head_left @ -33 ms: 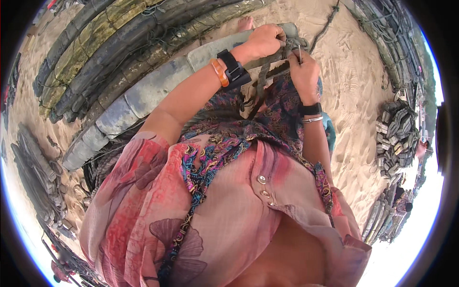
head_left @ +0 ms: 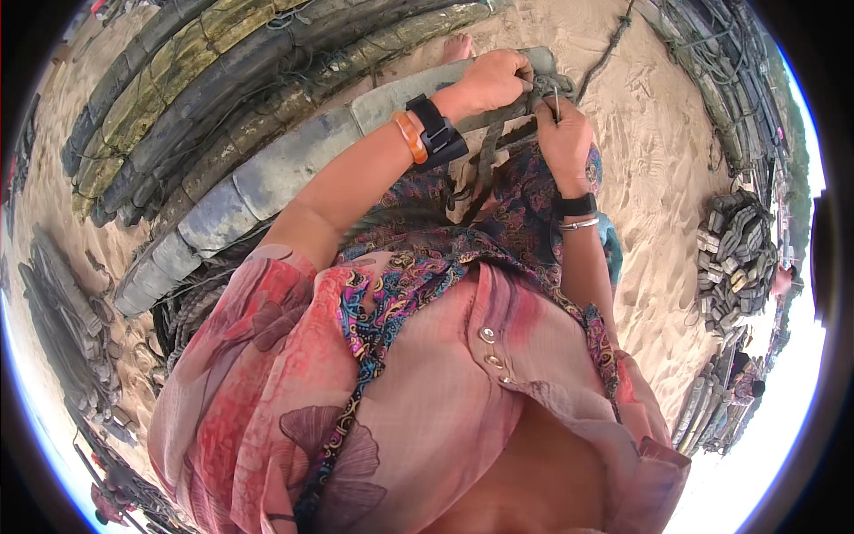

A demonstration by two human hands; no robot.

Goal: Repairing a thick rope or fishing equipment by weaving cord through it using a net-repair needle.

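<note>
A long grey segmented float pole [head_left: 294,160] lies across the sand in front of me, its far right end near both hands. At that end my left hand [head_left: 494,82] is closed, its fingertips pinching dark rope [head_left: 544,86] knotted around the pole. Just right of it, my right hand [head_left: 566,138] is closed around a thin, shiny metal tool [head_left: 557,100] that stands up between thumb and fingers; its exact kind does not show. A dark strap [head_left: 487,147] hangs down from the knot toward my lap. The left fingers partly cover the knot.
Several dark and yellowish float poles [head_left: 213,98] lie bundled at the far left. A rope [head_left: 609,44] runs off over the sand [head_left: 658,205]. To the right sit a heap of small grey blocks [head_left: 737,254] and more poles [head_left: 712,89]. A bare foot [head_left: 457,47] shows beyond the pole.
</note>
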